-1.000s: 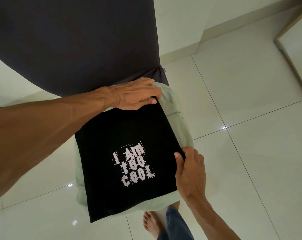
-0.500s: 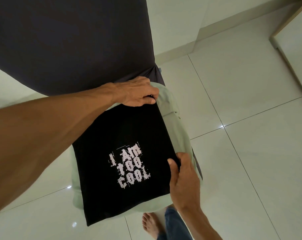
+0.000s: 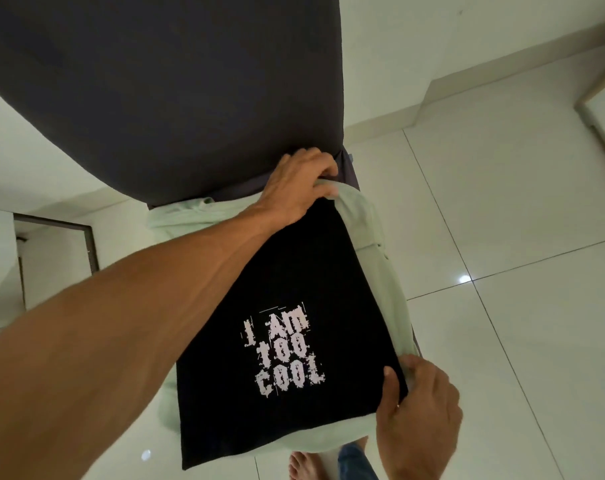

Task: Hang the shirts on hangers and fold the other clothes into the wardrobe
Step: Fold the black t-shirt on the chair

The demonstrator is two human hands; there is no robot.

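A folded black T-shirt (image 3: 283, 296) with the white print "I AM TOO COOL" lies on top of a folded pale green garment (image 3: 377, 258). Both are lifted above the floor. My left hand (image 3: 299, 187) grips the far edge of the stack, fingers curled over the green fabric. My right hand (image 3: 417, 407) holds the near right corner, thumb on the black shirt and fingers beneath the stack.
A bed with a dark grey sheet (image 3: 162, 91) fills the upper left, its corner touching the stack. White glossy floor tiles (image 3: 519, 220) spread to the right. A wooden frame edge (image 3: 595, 123) stands at far right. A dark-framed opening (image 3: 55, 258) shows at left. My bare foot (image 3: 302, 465) is below.
The stack has risen and come closer to the camera. My left hand has curled further round the far edge; my right hand has slid down to the near right corner.
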